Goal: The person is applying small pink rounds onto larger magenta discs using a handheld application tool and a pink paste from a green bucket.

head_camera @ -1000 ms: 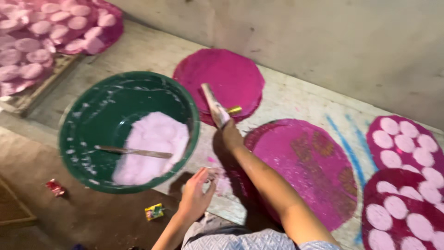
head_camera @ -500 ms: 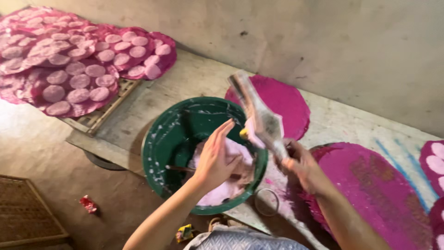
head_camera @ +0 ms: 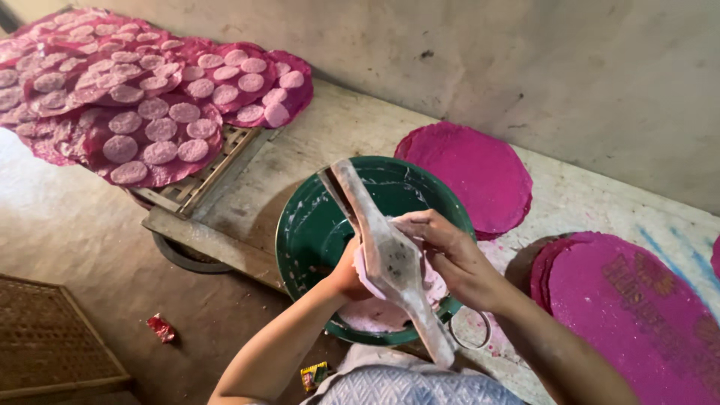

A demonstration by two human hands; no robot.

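A pale wall (head_camera: 570, 67) backs a worn tabletop (head_camera: 330, 135) that runs from upper left to lower right. At its left end, round magenta mats (head_camera: 127, 112) dotted with pale pink discs lie heaped on a slatted rack (head_camera: 217, 161). Two bare magenta mats lie further along, one (head_camera: 472, 169) behind the basin, another (head_camera: 637, 300) at the right edge. A green basin (head_camera: 315, 225) sits between them near the front edge, with pink paste (head_camera: 367, 315) in its bottom. Over the basin a long flat paddle (head_camera: 386, 255), smeared with pale paste, slants from upper left to lower right. The right hand (head_camera: 450, 251) is closed on the paddle from the right side. The left hand (head_camera: 349, 274) presses against its left side, mostly hidden behind it, so its grip cannot be told. A woven mat (head_camera: 52, 337) and a red wrapper (head_camera: 161, 328) lie on the floor (head_camera: 97, 247) below.
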